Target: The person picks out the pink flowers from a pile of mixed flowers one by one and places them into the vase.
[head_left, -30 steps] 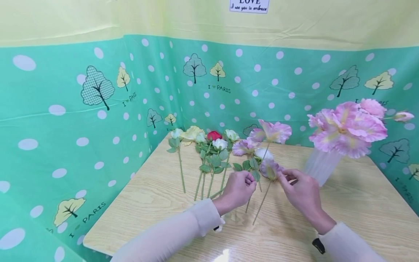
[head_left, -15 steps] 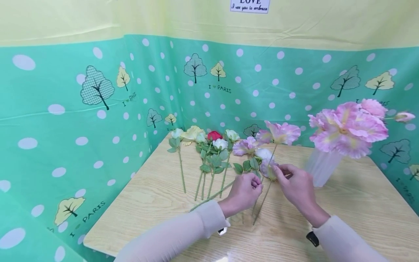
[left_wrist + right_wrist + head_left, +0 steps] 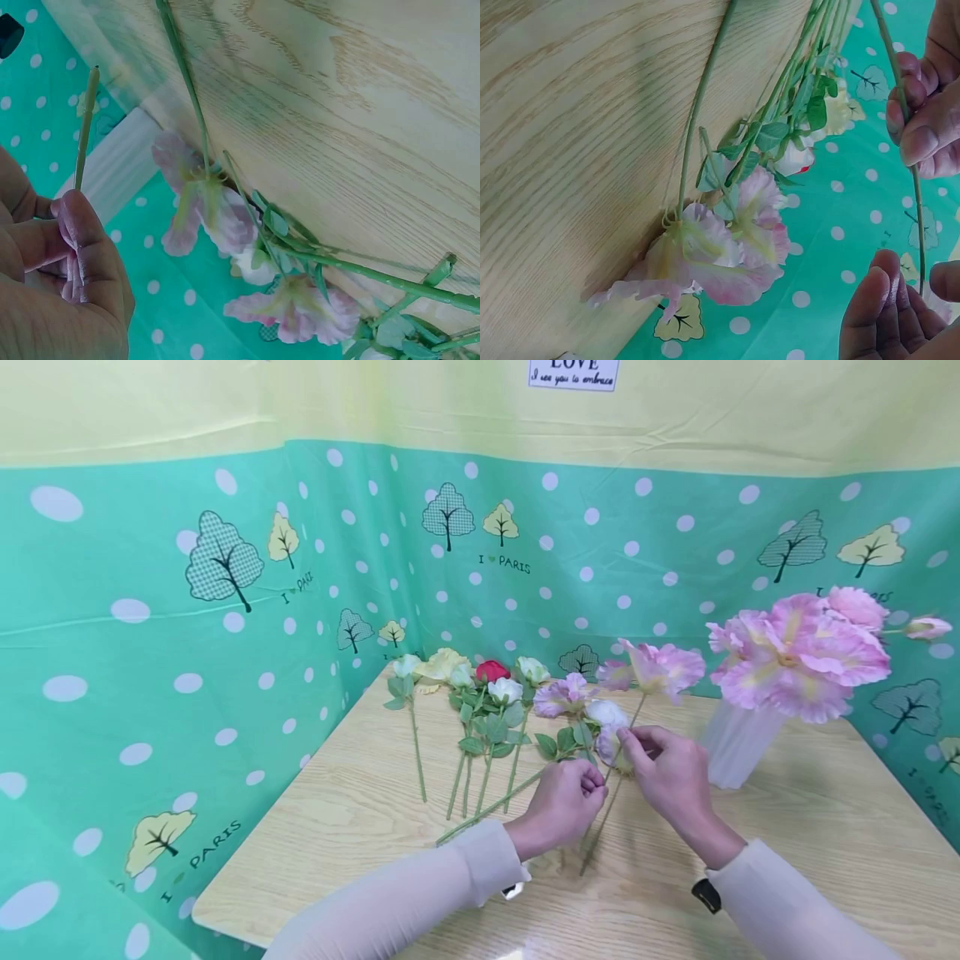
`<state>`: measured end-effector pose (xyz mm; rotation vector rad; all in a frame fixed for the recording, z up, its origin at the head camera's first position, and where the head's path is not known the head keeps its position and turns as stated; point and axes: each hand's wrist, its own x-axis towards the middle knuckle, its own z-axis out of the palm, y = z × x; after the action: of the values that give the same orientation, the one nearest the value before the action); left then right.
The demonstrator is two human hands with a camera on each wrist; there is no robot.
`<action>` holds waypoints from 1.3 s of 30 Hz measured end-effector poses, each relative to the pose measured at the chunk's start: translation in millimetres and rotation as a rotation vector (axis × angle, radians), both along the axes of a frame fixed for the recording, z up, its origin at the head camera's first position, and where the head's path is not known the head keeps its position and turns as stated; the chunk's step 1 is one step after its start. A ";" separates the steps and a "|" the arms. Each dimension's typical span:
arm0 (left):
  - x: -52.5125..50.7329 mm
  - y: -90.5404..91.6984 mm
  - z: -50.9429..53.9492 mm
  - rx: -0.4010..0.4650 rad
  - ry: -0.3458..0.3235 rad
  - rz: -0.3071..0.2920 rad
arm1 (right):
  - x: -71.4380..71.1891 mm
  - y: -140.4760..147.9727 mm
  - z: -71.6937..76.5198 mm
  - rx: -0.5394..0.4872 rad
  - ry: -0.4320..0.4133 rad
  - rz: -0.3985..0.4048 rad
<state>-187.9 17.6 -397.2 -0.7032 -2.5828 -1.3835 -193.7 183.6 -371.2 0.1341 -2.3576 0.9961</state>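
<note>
In the head view my left hand (image 3: pixel 562 797) pinches the stem of a pink-and-yellow artificial flower (image 3: pixel 663 668), which stands tilted to the right with its bloom up. The cut end of that stem (image 3: pixel 86 127) sticks out past my fingers in the left wrist view. My right hand (image 3: pixel 675 777) is beside the stem higher up; its thumb and fingers stand apart around it in the right wrist view. Under the hands lie more pink-purple flowers (image 3: pixel 720 262) and a white rose (image 3: pixel 606 712). Their stems overlap on the table.
A ribbed white vase (image 3: pixel 738 743) at the right holds a large pink bloom (image 3: pixel 798 652) and smaller pink flowers. Several white roses, a red rose (image 3: pixel 492 671) and a yellow flower (image 3: pixel 444 664) lie left of my hands on the wooden table (image 3: pixel 315 852). A patterned curtain hangs behind.
The held flower has moved to the right along with my left hand. My right hand has shifted slightly left and up, off a lying flower and toward the held stem.
</note>
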 end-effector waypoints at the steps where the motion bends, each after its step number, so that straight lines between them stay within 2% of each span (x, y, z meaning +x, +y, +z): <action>1: 0.0 0.2 -0.1 -0.003 0.003 -0.002 | -0.2 -0.5 0.5 -0.002 -0.001 -0.002; 8: -0.1 1.3 -1.1 -0.015 0.007 -0.010 | -0.1 -2.5 6.4 -0.042 0.007 -0.012; 16: -0.5 2.1 -1.1 -0.034 0.028 0.005 | 3.0 -4.4 10.1 -0.122 0.012 0.025; 22: -1.5 0.8 -2.2 -0.009 0.014 -0.003 | 4.5 -0.5 12.4 -0.168 0.041 0.027; 26: -2.8 -2.8 -4.2 0.001 -0.016 -0.001 | 2.3 8.4 15.1 -0.132 0.135 0.024; 30: -4.1 -6.0 -5.7 -0.001 -0.029 -0.001 | -1.6 19.6 18.9 -0.037 0.302 0.032; 34: -5.2 -8.1 -5.1 -0.004 -0.037 -0.007 | -7.7 30.6 22.9 0.079 0.467 -0.004; 39: -5.9 -10.2 -4.5 0.002 -0.049 -0.007 | -14.7 45.3 30.8 0.140 0.565 -0.021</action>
<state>-193.9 7.4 -401.7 -0.6868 -2.6179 -1.4229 -208.4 228.9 -340.4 0.3890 -1.8982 0.6691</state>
